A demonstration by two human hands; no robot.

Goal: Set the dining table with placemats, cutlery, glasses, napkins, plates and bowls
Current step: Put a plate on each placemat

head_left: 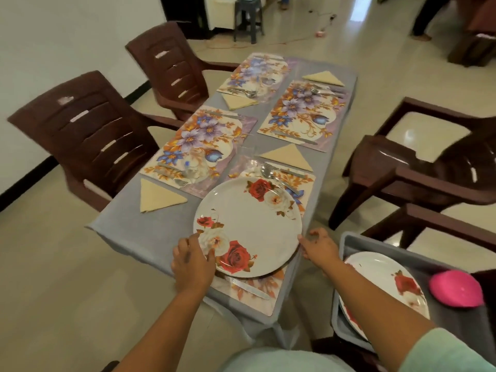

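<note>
Left hand gripped the 8 o'clock rim of the round white rose-printed plate, and right hand pinched its 3 o'clock rim, the plate lying on the nearest floral rectangular placemat at 6 o'clock. Done: four placemats, folded beige triangular napkins, steel cutlery, clear glasses. Outstanding, by my judgement: three plates, all bowls; more rose-printed plates and a pink bowl waited in the grey plastic tray at 4 o'clock.
</note>
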